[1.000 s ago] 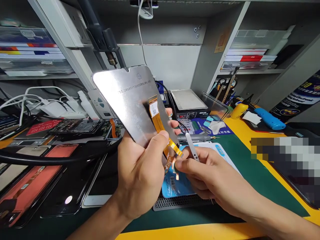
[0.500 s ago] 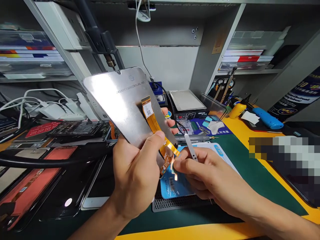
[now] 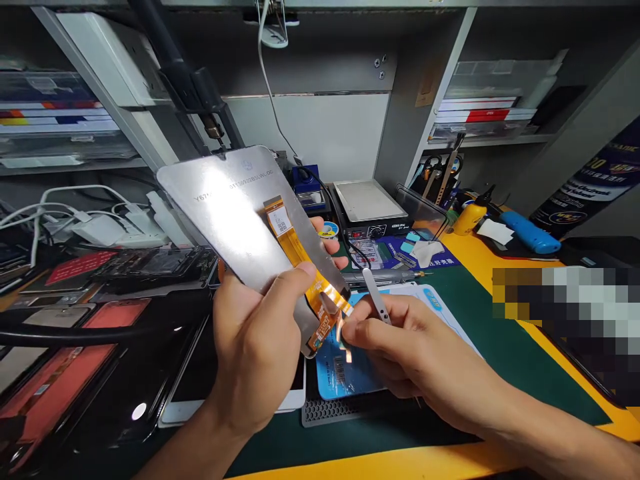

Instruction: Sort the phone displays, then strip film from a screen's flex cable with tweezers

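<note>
My left hand [image 3: 263, 333] is closed round a phone screen panel [image 3: 210, 200], its shiny metal back towards me, thumb on the front and fingertips behind the right edge. An orange flex cable [image 3: 295, 250] with a white label runs down that back under my thumb. My right hand [image 3: 400, 337] is closed at the panel's lower corner, thumb and index finger pinching a thin strip at the cable's end. A copper-coloured tab [image 3: 349, 355] hangs just below the pinch. Tweezers [image 3: 376, 297] are tucked in the same hand, their pale end sticking up; their tips are hidden.
Below the hands lie a blue package [image 3: 333, 373] and a dark perforated pad [image 3: 330, 413] on the green mat [image 3: 525, 360]. Phones and screens [image 3: 115, 360] cover the left. Behind stand a heating plate [image 3: 370, 200] and a yellow bottle [image 3: 470, 217]. A black stand arm [image 3: 187, 87] hangs above.
The panel has tilted a little and more of its printed code shows. The view has shifted slightly. Both hands keep their grips, with the strip still pinched in the right.
</note>
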`<action>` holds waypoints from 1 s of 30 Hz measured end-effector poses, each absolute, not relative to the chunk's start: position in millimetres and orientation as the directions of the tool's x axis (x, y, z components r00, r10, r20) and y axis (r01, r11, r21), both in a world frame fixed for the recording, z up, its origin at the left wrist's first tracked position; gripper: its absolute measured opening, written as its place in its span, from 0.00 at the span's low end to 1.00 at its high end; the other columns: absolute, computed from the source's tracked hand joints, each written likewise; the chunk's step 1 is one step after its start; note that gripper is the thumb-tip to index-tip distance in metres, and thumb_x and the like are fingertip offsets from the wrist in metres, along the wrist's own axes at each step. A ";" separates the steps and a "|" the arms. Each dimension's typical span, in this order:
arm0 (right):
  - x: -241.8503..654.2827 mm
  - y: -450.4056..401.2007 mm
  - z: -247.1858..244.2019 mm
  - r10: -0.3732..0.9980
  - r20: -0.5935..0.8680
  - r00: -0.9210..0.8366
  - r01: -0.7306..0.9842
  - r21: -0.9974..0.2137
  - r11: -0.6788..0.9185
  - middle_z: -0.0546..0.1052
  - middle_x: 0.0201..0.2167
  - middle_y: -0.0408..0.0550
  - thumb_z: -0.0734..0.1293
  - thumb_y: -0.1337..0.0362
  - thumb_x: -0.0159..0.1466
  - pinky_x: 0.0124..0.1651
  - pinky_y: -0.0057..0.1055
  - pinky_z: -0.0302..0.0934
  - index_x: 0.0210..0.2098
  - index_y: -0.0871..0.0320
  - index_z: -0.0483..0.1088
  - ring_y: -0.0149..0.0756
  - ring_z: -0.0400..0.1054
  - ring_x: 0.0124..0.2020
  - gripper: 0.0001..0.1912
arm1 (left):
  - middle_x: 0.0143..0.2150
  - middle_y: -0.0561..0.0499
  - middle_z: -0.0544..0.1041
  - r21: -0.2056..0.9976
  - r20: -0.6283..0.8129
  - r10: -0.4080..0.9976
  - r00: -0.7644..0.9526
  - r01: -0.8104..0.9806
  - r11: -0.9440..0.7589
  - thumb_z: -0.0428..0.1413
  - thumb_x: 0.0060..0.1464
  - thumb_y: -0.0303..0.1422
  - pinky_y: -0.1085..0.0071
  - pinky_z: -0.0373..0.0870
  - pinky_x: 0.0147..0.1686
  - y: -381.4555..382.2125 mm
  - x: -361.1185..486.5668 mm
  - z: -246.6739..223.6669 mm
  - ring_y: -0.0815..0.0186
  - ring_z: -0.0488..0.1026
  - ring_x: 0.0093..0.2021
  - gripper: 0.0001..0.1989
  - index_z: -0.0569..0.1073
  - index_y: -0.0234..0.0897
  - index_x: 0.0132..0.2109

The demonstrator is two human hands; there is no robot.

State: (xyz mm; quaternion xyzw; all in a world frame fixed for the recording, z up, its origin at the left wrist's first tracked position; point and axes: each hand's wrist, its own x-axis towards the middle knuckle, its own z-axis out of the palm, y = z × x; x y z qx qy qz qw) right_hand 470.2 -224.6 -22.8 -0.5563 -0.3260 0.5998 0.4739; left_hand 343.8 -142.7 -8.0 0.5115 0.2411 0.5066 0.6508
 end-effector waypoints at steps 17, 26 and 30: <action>474.9 -225.7 -25.1 0.953 -0.299 0.055 -0.149 -0.946 -0.288 0.53 0.17 0.32 0.66 0.62 0.67 0.19 0.26 0.36 0.25 0.57 0.61 0.22 0.40 0.17 0.15 | 0.42 0.52 0.82 0.897 0.167 0.874 0.456 -0.438 0.058 0.56 0.57 0.24 0.70 0.79 0.42 -133.1 345.0 -7.7 0.62 0.80 0.44 0.18 0.76 0.39 0.54; 484.1 -225.9 -21.9 0.949 -0.312 0.042 -0.050 -0.950 -0.310 0.54 0.18 0.33 0.69 0.61 0.63 0.19 0.26 0.35 0.22 0.58 0.62 0.22 0.40 0.19 0.17 | 0.39 0.48 0.83 0.915 0.041 0.833 0.552 -0.355 0.191 0.58 0.53 0.25 0.64 0.81 0.33 -122.0 340.9 -6.1 0.57 0.81 0.37 0.18 0.78 0.37 0.51; 489.3 -225.0 -18.2 0.947 -0.320 0.017 0.068 -0.945 -0.320 0.54 0.17 0.34 0.70 0.58 0.62 0.19 0.27 0.34 0.22 0.59 0.65 0.22 0.40 0.19 0.17 | 0.35 0.47 0.83 0.920 0.010 0.803 0.596 -0.320 0.226 0.57 0.51 0.25 0.66 0.79 0.28 -119.7 339.3 -3.6 0.58 0.80 0.31 0.14 0.80 0.35 0.46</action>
